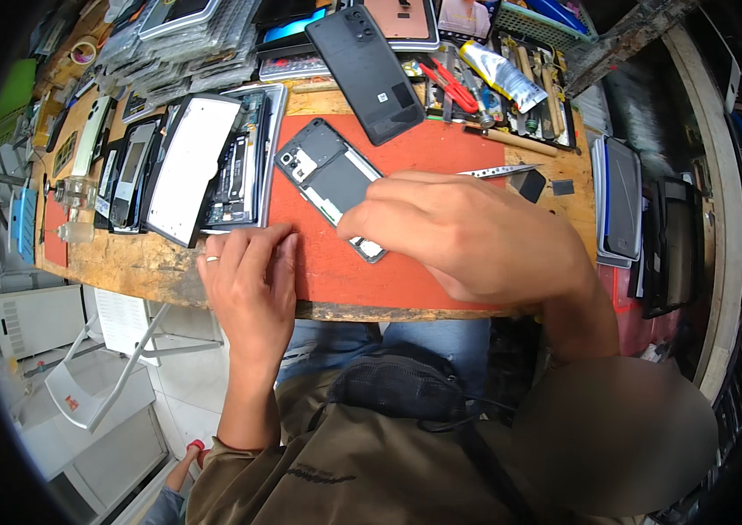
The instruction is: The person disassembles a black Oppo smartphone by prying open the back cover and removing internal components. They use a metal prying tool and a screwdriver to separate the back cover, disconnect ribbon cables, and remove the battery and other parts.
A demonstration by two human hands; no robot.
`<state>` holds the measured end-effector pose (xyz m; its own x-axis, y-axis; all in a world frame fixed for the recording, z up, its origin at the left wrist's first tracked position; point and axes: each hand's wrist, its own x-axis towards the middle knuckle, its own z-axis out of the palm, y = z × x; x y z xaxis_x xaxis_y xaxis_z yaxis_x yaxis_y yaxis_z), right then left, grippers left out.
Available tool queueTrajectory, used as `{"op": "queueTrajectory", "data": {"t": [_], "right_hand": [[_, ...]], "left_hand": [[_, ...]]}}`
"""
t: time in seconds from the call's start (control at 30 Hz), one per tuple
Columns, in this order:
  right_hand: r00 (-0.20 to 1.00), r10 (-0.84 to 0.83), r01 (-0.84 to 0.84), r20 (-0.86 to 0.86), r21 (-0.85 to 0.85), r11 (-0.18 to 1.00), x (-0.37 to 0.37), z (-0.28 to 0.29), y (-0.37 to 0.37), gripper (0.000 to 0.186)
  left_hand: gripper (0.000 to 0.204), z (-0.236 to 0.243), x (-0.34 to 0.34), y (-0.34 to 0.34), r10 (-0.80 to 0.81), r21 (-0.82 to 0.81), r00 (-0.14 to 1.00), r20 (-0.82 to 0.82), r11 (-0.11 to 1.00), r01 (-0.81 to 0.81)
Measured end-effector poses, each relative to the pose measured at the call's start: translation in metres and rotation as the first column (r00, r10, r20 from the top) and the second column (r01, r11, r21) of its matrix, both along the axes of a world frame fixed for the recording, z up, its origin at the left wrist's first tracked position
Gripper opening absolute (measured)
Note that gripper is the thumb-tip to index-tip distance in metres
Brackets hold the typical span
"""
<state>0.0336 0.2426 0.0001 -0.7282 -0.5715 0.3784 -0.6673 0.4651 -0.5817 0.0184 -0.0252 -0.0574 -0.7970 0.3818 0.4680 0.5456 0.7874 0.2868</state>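
An opened smartphone (329,175) lies tilted on the red-orange mat (458,149). Its back is off, so the camera module, dark inner frame and a pale strip show. My right hand (467,223) is over its lower end, fingers bent and pressed together at the phone's edge. Whatever they may hold is hidden by the hand. At the table's front edge rests my left hand (248,271), a ring on one finger, its loosely bent fingers on the surface with nothing visible in them. Above the phone lies a dark phone back cover (367,74).
Opened tablets (244,166) and a white panel (192,166) lie left of the mat. Behind stand stacked plastic trays (178,52). Red-handled pliers (450,86), a yellow-silver tube (502,74) and metal tweezers (500,171) lie at the right, beyond my right hand.
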Motion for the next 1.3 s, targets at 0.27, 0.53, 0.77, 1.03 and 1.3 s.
{"op": "queueTrajectory", "data": {"t": [0.27,0.53,0.77,1.03,1.3], "right_hand": [[0.989,-0.150,0.145,0.015,0.173,0.974,0.000,-0.002,0.002,0.028],[0.993,-0.108,0.100,0.046,0.153,0.983,0.001,0.002,0.003,0.029],[0.995,-0.095,0.089,0.034,0.144,0.986,-0.003,-0.003,0.005,0.027],[0.996,-0.085,0.082,0.021,0.112,0.990,-0.002,0.001,0.005,0.027],[0.997,-0.079,0.079,-0.002,0.110,0.991,-0.003,-0.001,0.004,0.026]], "left_hand": [[0.012,0.008,-0.004,0.009,0.003,-0.091,0.997,0.079,0.996,0.004],[0.018,-0.008,0.006,-0.003,-0.123,0.318,0.986,0.110,0.945,0.082],[0.024,-0.012,0.010,0.003,-0.148,0.349,0.981,0.129,0.932,0.095],[0.019,-0.018,0.007,0.007,-0.168,0.403,0.980,0.103,0.908,0.113],[0.015,-0.019,0.007,0.006,-0.148,0.370,0.986,0.082,0.923,0.108]]}}
